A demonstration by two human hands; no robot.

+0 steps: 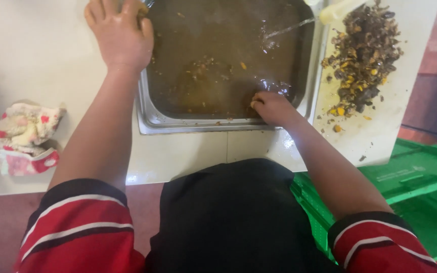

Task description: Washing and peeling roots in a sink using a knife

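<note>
A steel sink (150,119) set in a pale counter is full of murky brown water (218,45) with small yellow and brown scraps floating in it. My left hand (120,35) lies flat on the sink's left rim, fingers spread, holding nothing I can see. Dipped into the water near the sink's front right corner is my right hand (273,107), its fingers curled; whether they hold anything is hidden by the water. A thin stream of water (289,28) falls into the sink from a tap at the upper right.
A pile of dark and yellow food scraps (362,55) sits on the white counter right of the sink. A crumpled red-and-white cloth (26,139) lies on the counter at the left. A green plastic crate (416,187) stands below at the right.
</note>
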